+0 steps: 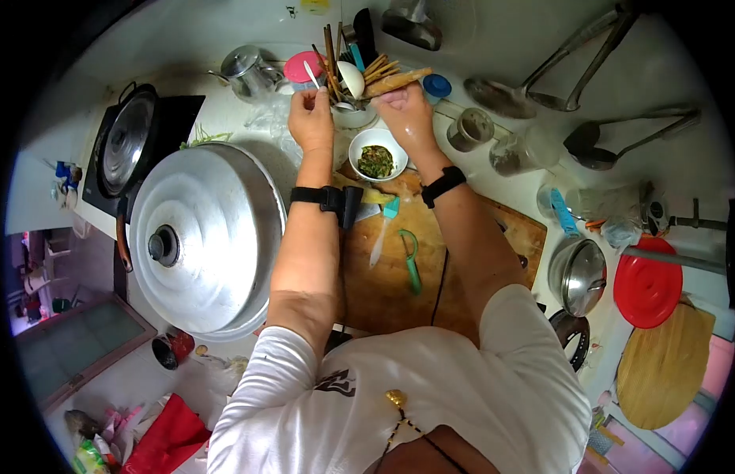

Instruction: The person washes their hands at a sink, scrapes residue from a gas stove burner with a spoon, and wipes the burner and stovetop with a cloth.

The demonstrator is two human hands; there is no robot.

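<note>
My left hand [310,118] is raised at the back of the counter, its fingers pinched on a thin white handle [311,73]. My right hand [407,117] is beside the utensil holder [354,118], at the base of a thick wooden stick [399,81]; its fingertips are partly hidden, so its grip is unclear. Chopsticks [329,51], a white spoon [352,80] and other utensils stand in the holder between my hands. Just in front is a white bowl [356,158] with chopped green food [375,161].
A wooden cutting board [383,300] bears a green peeler [412,261] and a teal brush [390,209]. At left are a large lidded pot [201,237] and a lidded pan [126,142]. Jars [470,129], a glass lid [582,276] and hanging ladles [494,96] are at right.
</note>
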